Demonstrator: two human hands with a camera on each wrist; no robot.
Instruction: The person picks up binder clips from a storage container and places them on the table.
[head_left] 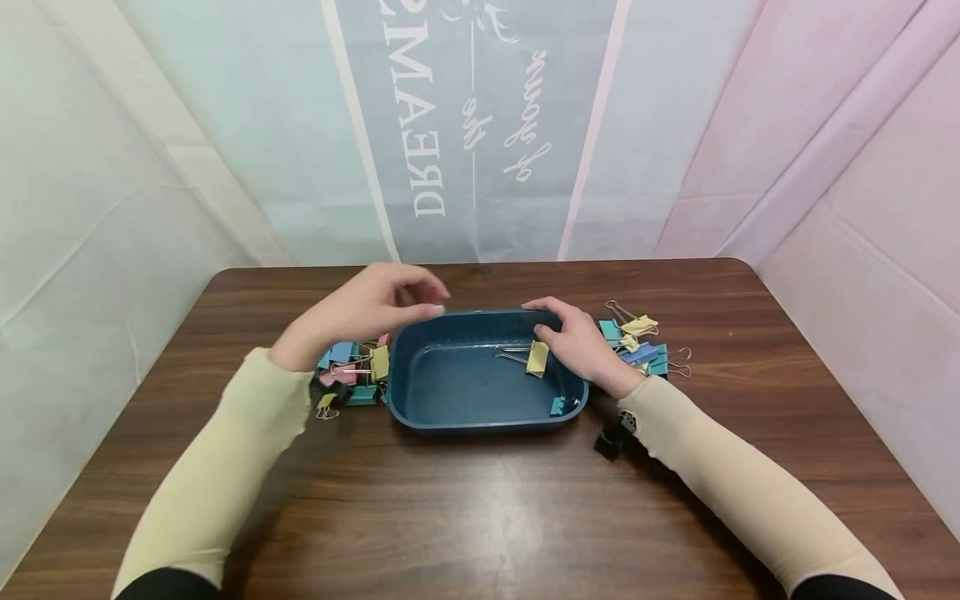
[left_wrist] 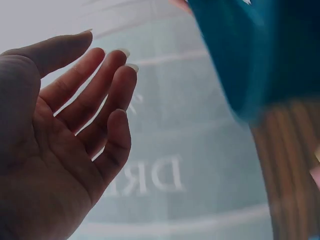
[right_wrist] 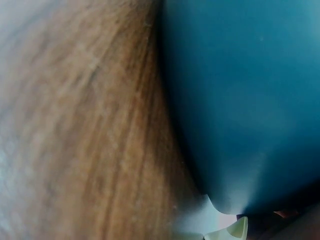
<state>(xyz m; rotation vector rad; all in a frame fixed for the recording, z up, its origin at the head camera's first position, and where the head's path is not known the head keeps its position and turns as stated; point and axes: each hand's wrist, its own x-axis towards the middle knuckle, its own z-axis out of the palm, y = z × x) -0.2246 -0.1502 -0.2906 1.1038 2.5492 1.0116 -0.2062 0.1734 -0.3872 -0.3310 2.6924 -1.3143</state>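
A dark blue plastic tray (head_left: 465, 392) stands in the middle of the table. In it lie a yellow binder clip (head_left: 537, 359) with its wire handles pointing left, and a small teal binder clip (head_left: 557, 406) in the near right corner. My right hand (head_left: 577, 342) grips the tray at its far right corner, thumb inside and fingers over the back rim. Above the tray's far left corner hovers my left hand (head_left: 382, 298), its fingers loosely bent and holding nothing. The left wrist view shows that palm bare beside the tray's wall (left_wrist: 232, 60).
Left of the tray is a pile of coloured binder clips (head_left: 352, 371), partly behind my left wrist. Another pile of clips (head_left: 641, 346) lies to the right, close to my right wrist. A printed curtain (head_left: 480, 167) hangs behind the wooden table (head_left: 450, 517).
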